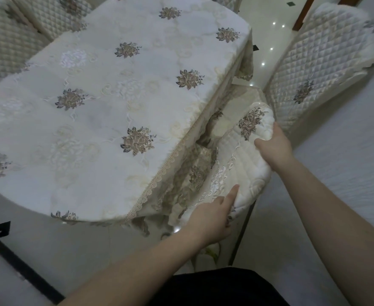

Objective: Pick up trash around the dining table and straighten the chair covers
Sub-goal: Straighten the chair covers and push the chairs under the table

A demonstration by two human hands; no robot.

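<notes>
Here, both hands (210, 219) (274, 146) around chair cover (245, 164).

A dining table (106, 195) carries a cream tablecloth (115, 96) embroidered with brownish flower clusters, its lace-trimmed edge hanging down over the near corner, and the table stands on a glossy pale floor (268, 36) that mirrors small ceiling lights.

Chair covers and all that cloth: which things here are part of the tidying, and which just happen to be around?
Part of the job:
- near chair cover, gripped by left hand and right hand
- quilted cover on the far chair

Just around:
- embroidered tablecloth
- glossy floor tiles
</notes>
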